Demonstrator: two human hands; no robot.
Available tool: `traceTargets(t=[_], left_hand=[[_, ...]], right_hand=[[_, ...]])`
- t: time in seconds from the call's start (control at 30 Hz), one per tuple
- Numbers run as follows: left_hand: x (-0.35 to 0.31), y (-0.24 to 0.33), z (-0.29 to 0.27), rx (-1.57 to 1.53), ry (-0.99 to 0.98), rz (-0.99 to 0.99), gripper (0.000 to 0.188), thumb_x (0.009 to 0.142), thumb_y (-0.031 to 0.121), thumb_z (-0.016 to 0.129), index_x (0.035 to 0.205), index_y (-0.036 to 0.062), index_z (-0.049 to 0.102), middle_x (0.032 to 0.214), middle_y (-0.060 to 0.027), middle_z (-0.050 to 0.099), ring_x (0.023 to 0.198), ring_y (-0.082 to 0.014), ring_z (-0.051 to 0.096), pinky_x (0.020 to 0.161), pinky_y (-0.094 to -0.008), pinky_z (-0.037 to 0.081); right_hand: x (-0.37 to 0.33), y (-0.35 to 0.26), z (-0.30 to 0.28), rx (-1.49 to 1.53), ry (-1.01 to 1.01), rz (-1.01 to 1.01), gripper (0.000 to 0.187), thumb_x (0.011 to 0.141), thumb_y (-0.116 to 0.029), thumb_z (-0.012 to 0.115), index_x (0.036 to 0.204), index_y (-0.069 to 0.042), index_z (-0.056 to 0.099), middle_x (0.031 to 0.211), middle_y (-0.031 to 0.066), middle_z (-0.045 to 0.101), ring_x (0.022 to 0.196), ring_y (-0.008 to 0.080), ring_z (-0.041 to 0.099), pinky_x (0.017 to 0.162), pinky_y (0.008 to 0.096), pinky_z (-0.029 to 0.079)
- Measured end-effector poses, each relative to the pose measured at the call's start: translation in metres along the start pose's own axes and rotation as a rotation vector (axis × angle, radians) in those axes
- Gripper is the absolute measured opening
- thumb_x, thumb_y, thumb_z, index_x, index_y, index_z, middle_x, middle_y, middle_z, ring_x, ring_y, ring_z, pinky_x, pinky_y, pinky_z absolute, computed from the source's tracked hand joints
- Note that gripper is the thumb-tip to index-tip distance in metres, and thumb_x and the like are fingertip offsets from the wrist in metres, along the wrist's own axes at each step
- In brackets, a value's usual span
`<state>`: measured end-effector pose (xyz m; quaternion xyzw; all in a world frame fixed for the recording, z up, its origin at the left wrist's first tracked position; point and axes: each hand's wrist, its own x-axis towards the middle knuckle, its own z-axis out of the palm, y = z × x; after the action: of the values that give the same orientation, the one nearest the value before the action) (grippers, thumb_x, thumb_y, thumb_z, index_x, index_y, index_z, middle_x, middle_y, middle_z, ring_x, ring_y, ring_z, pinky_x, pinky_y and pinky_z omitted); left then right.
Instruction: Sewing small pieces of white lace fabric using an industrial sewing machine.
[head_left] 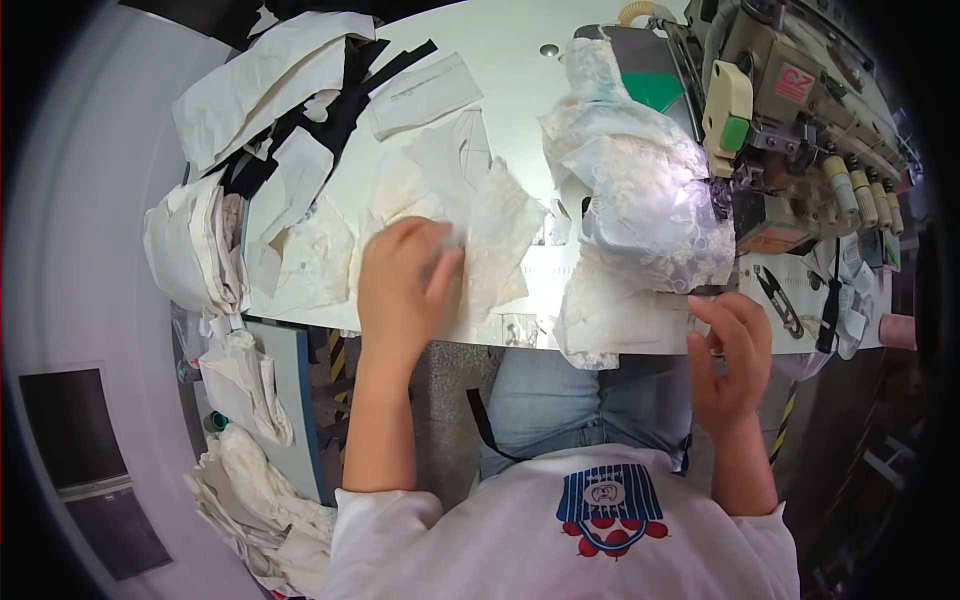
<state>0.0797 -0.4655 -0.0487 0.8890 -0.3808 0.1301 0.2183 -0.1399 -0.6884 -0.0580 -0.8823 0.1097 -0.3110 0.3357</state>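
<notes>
Person seated at a pale, glossy tabletop, both bare hands in view. Left hand is over the cream lace fabric pieces left of centre, fingers bent, thumb to the right; fingertips are blurred, so whether they pinch the lace or only touch it can't be told. Right hand is at the front edge of the table, palm side inward, fingers loosely curled, thumb and index finger apart; its index fingertip is just beside the lower right edge of the white floral lace fabric (contact unclear).

That white lace lies bunched right of centre, its right side up against the needle area of the beige industrial sewing machine, lit by a bright lamp spot. Lace also spreads down to the front table edge and hangs slightly over it (same piece or another, can't tell).

Far left: black fabric strips among white sheets, plus a thick folded white fabric stack at the table's left end. Right of the right hand: dark metal thread snips, a black-handled screwdriver and, further right, a pink thread spool.
</notes>
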Motion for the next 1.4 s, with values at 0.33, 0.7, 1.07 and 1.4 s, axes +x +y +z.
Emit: traceTargets(t=[0.33, 0.7, 1.07, 1.4], left_hand=[[0.055, -0.077, 0.003, 0.223, -0.150, -0.118, 0.014, 0.080, 0.008, 0.067, 0.093, 0.0022, 0.066, 0.089, -0.0119, 0.066, 0.085, -0.0294, 0.062, 0.076, -0.0391, 0.048], [0.086, -0.098, -0.038, -0.210, -0.058, -0.326, 0.011, 0.090, 0.010, 0.058, 0.096, 0.0009, 0.062, 0.087, -0.0053, 0.065, 0.076, -0.0142, 0.061, 0.072, -0.0279, 0.047], [0.007, -0.061, -0.030, 0.098, -0.342, -0.515, 0.028, 0.082, 0.030, 0.069, 0.089, 0.0029, 0.065, 0.082, -0.0096, 0.064, 0.073, -0.0224, 0.061, 0.068, -0.0341, 0.048], [-0.018, -0.111, -0.089, -0.994, 0.235, -0.663, 0.012, 0.097, 0.014, 0.053, 0.105, 0.0047, 0.055, 0.097, -0.0011, 0.061, 0.089, -0.0105, 0.058, 0.081, -0.0265, 0.049]], right_hand=[[-0.001, -0.003, -0.002, 0.023, -0.012, 0.000, 0.026, 0.078, 0.000, 0.064, 0.104, 0.000, 0.064, 0.093, 0.0141, 0.058, 0.074, 0.0251, 0.055, 0.062, 0.0309, 0.045], [-0.004, 0.000, 0.003, 0.043, -0.025, 0.019, 0.025, 0.077, -0.001, 0.064, 0.102, 0.000, 0.065, 0.093, 0.0147, 0.058, 0.078, 0.0282, 0.058, 0.067, 0.0332, 0.047], [-0.009, 0.003, 0.002, 0.050, -0.028, 0.034, 0.025, 0.077, 0.001, 0.064, 0.101, 0.000, 0.065, 0.095, 0.0152, 0.058, 0.080, 0.0292, 0.059, 0.068, 0.0342, 0.048], [-0.007, -0.001, 0.006, 0.059, -0.031, 0.006, 0.024, 0.076, 0.001, 0.064, 0.100, -0.001, 0.065, 0.093, 0.0149, 0.059, 0.079, 0.0290, 0.059, 0.068, 0.0341, 0.048]])
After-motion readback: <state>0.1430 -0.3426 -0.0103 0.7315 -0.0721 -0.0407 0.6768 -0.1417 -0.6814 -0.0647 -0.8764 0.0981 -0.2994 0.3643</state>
